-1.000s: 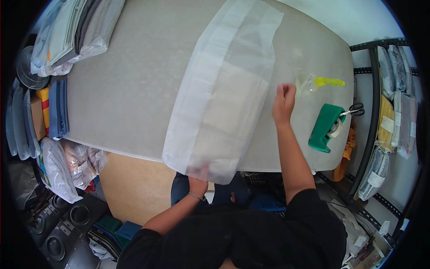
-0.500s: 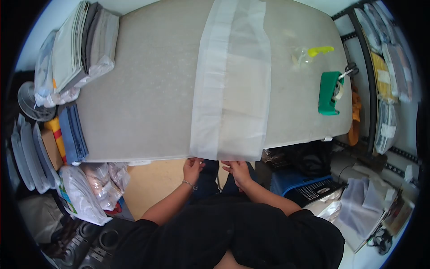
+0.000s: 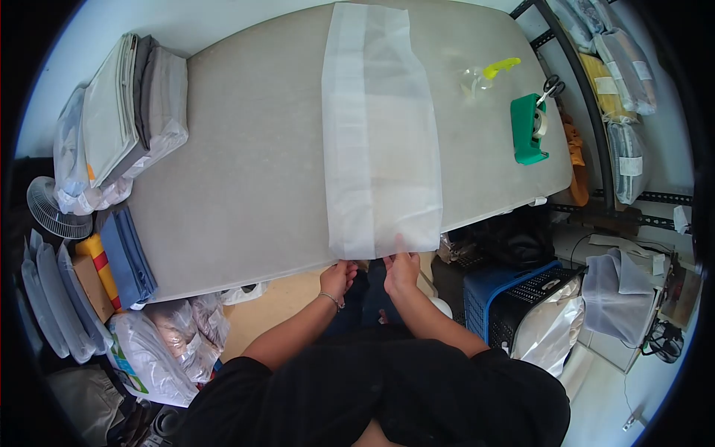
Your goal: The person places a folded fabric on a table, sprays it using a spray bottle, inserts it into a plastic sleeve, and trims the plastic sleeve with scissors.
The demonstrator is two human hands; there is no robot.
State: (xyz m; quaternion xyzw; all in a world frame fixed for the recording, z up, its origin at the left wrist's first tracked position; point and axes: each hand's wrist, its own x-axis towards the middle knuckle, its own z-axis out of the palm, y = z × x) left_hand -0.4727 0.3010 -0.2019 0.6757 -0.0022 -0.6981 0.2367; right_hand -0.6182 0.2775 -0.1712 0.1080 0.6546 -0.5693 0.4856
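Note:
A long translucent plastic bag (image 3: 383, 134) lies lengthwise on the grey table (image 3: 246, 149), its near end at the table's front edge. Something pale and flat shows faintly inside it. My left hand (image 3: 338, 278) is at the bag's near left corner, fingers curled together at the edge; what they pinch is too small to make out. At the near right part, my right hand (image 3: 402, 270) holds the bag's edge, with a fingertip showing through the plastic.
On the right of the table are a green tape dispenser (image 3: 529, 130), scissors (image 3: 552, 88) and a clear bottle with a yellow-green trigger (image 3: 500, 68). Folded fabrics (image 3: 119, 112) are stacked at the left. A blue basket (image 3: 480, 298) stands below the right edge.
My right hand has come from the bag's right side to its near edge, beside my left hand. The bag now lies straighter on the table. The view has shifted too.

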